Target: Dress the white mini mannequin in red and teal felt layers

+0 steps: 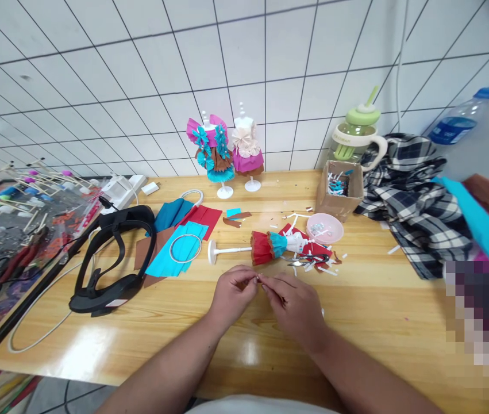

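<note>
My left hand (236,292) and my right hand (296,300) meet over the table, thumbs and fingertips pinched together. Between them is something tiny and pale that I cannot make out. Just beyond my fingers a small dress-form stand (231,250) lies on its side, wearing a red and turquoise paper skirt (265,247). Scissors (302,261) lie beside its white bodice, among white and brown scraps. A pink dish (325,228) holding small pale bits sits behind the scraps.
Two dressed mini mannequins (210,150) stand by the tiled wall. At left are folded coloured papers (184,251), a black headset strap (117,224) and a cluttered tray (15,276). At right stand a cardboard box (339,192), a green-lidded cup (358,129) and plaid cloth (403,184).
</note>
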The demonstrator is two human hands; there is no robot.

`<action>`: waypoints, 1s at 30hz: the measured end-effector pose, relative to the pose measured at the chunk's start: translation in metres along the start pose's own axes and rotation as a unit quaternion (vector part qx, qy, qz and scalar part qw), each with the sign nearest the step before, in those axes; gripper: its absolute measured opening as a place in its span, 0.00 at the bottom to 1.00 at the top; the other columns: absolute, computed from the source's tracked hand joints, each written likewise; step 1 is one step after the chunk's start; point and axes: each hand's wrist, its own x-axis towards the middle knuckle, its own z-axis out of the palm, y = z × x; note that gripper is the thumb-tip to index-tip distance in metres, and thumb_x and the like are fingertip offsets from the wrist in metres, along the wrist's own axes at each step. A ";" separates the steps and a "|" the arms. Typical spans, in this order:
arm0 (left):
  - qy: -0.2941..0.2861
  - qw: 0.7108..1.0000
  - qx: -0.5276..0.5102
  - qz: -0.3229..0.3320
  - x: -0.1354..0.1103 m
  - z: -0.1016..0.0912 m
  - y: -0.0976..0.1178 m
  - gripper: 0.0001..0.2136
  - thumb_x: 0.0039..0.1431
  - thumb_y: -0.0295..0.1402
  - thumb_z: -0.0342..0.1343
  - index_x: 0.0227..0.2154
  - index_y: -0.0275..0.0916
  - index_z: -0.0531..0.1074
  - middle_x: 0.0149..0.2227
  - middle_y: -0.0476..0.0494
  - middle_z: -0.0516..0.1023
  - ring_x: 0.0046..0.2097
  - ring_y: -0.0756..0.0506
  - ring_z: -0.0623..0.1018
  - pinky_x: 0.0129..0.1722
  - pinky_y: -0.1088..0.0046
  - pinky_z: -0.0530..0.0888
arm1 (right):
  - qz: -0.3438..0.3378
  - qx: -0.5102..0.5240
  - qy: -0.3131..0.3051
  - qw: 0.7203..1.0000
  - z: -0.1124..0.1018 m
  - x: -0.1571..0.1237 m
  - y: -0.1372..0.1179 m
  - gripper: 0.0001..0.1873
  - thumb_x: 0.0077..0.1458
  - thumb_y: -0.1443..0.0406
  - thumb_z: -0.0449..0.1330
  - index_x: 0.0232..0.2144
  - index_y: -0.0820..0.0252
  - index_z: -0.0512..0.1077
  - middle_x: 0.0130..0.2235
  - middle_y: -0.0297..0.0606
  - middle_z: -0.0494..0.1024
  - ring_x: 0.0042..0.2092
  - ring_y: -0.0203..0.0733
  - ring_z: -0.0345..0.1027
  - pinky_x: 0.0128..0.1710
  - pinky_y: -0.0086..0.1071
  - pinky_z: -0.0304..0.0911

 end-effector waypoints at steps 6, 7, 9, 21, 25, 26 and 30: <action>-0.012 0.999 0.036 0.008 -0.004 0.000 0.004 0.07 0.54 0.28 0.57 0.26 0.38 0.79 0.24 0.45 0.77 0.30 0.49 0.76 0.29 0.75 0.72 | 0.035 0.028 0.011 0.999 -0.002 0.003 0.003 0.09 0.59 0.66 0.57 0.40 0.56 0.77 0.36 0.36 0.81 0.37 0.39 0.74 0.37 0.31 0.66; -0.012 0.999 0.047 0.012 -0.004 0.001 0.004 0.07 0.54 0.28 0.57 0.25 0.39 0.79 0.23 0.46 0.77 0.28 0.49 0.75 0.28 0.76 0.72 | 0.039 0.031 0.009 0.999 -0.002 0.003 0.003 0.09 0.59 0.66 0.57 0.39 0.55 0.77 0.36 0.35 0.81 0.37 0.39 0.74 0.37 0.31 0.66; -0.010 0.998 0.066 0.017 -0.005 0.001 0.004 0.07 0.53 0.28 0.57 0.23 0.39 0.79 0.21 0.47 0.76 0.27 0.49 0.75 0.27 0.76 0.70 | 0.045 0.032 0.004 0.998 -0.002 0.003 0.002 0.09 0.58 0.67 0.57 0.38 0.55 0.77 0.35 0.35 0.81 0.36 0.39 0.74 0.36 0.31 0.65; -0.006 0.997 0.064 0.047 -0.005 0.006 0.002 0.05 0.50 0.26 0.57 0.23 0.39 0.77 0.22 0.47 0.76 0.28 0.49 0.75 0.28 0.74 0.70 | 0.195 0.181 -0.004 0.964 -0.001 0.010 0.000 0.05 0.50 0.66 0.58 0.25 0.57 0.73 0.23 0.31 0.75 0.22 0.34 0.63 0.22 0.27 0.58; -0.005 0.998 0.047 0.052 -0.005 0.004 0.005 0.06 0.53 0.28 0.57 0.26 0.39 0.78 0.24 0.45 0.78 0.30 0.48 0.75 0.31 0.72 0.72 | 0.221 0.248 -0.016 0.943 -0.002 0.011 0.004 0.07 0.51 0.64 0.59 0.26 0.58 0.76 0.23 0.32 0.74 0.22 0.34 0.62 0.22 0.27 0.57; -0.007 0.998 0.037 0.049 -0.005 0.003 0.006 0.06 0.55 0.29 0.57 0.27 0.39 0.78 0.25 0.45 0.78 0.30 0.47 0.76 0.31 0.72 0.72 | 0.227 0.256 -0.016 0.939 -0.003 0.011 0.005 0.08 0.51 0.63 0.59 0.27 0.59 0.77 0.23 0.33 0.75 0.23 0.34 0.62 0.22 0.27 0.57; -0.024 0.999 -0.003 0.043 -0.005 0.001 0.008 0.06 0.57 0.32 0.57 0.31 0.39 0.79 0.28 0.42 0.79 0.33 0.46 0.77 0.34 0.70 0.73 | 0.240 0.263 -0.009 0.934 -0.004 0.011 0.007 0.09 0.52 0.62 0.60 0.29 0.59 0.79 0.24 0.34 0.76 0.23 0.34 0.62 0.22 0.27 0.57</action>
